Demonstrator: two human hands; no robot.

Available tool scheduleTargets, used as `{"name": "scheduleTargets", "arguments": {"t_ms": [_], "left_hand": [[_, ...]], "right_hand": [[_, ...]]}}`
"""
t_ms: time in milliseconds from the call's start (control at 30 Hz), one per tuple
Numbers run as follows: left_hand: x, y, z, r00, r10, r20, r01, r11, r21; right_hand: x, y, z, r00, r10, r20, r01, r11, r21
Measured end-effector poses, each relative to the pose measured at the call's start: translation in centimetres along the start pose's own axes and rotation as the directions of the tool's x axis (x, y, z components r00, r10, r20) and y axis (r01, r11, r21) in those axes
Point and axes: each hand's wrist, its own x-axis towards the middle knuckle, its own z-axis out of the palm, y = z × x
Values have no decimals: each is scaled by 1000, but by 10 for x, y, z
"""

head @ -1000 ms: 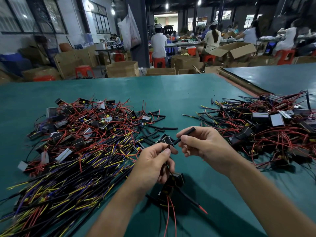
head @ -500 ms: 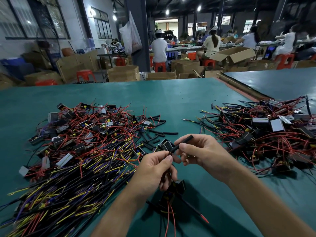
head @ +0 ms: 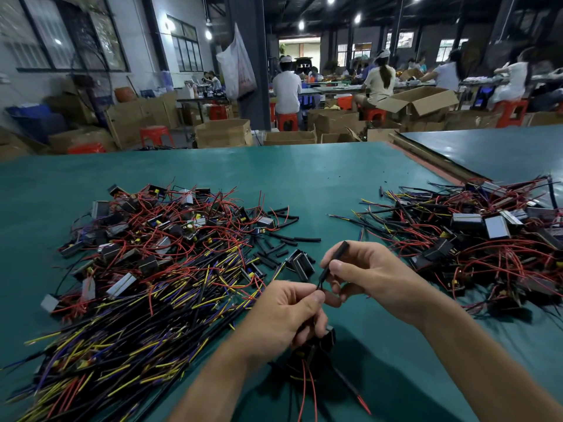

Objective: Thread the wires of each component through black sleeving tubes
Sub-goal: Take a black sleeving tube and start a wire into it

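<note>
Between thumb and fingers, my right hand (head: 370, 274) pinches a short black sleeving tube (head: 333, 263) that slants up to the right. My left hand (head: 286, 316) is closed on the wires of a small black component (head: 316, 345), right at the tube's lower end. The component hangs under my left hand, with red wires (head: 306, 388) trailing toward me. Whether the wire tip is inside the tube is hidden by my fingers. Several loose black tubes (head: 283, 236) lie on the green table (head: 304, 178) beyond my hands.
A big heap of components with red, yellow and purple wires (head: 146, 269) fills the left side. Another heap with sleeved wires (head: 475, 239) lies on the right. Cardboard boxes (head: 225, 132) and seated people are past the far table edge.
The tube in my right hand has tilted more upright, and its lower end has come down to my left fingertips. Both hands stay close together.
</note>
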Motion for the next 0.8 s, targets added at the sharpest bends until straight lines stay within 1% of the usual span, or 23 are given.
{"name": "scheduleTargets", "arguments": {"t_ms": [100, 167, 267, 333, 367, 433, 500, 567, 667, 733, 800], "left_hand": [[1, -2, 0, 1000, 1, -11, -1, 1000, -12], [1, -2, 0, 999, -5, -31, 4, 999, -33], [1, -4, 2, 997, -35, -63, 29, 995, -96], [1, -6, 2, 994, -56, -93, 44, 991, -124], [1, -6, 2, 992, -58, -108, 44, 991, -127], [2, -8, 1, 991, -52, -120, 36, 991, -129], [3, -8, 0, 990, -42, -132, 24, 990, -137], [5, -9, -1, 988, -36, -151, 16, 991, -130], [7, -12, -2, 980, -46, -193, 30, 996, -85], [9, -14, -3, 968, -50, -247, 37, 998, -55], [9, -15, -3, 962, -53, -268, 39, 998, -58]], "right_hand": [[-1, -2, -1, 999, -14, 52, 16, 999, -46], [-2, -2, 1, 999, -13, 40, 17, 994, -104], [-1, -2, 1, 999, -31, -9, 28, 962, -272], [-2, -3, -1, 999, -40, 14, 42, 929, -369], [-3, -3, -1, 999, -33, 40, 46, 927, -373], [-4, -4, 0, 997, -7, 74, 30, 947, -321], [-4, -4, -1, 998, -4, 60, 21, 961, -277], [-3, -4, -2, 1000, -22, 17, 26, 967, -253], [0, -2, -4, 998, -43, -39, 31, 965, -261], [0, 0, -6, 999, -36, -36, 25, 963, -269], [0, 3, -5, 1000, -23, -8, 20, 956, -294]]}}
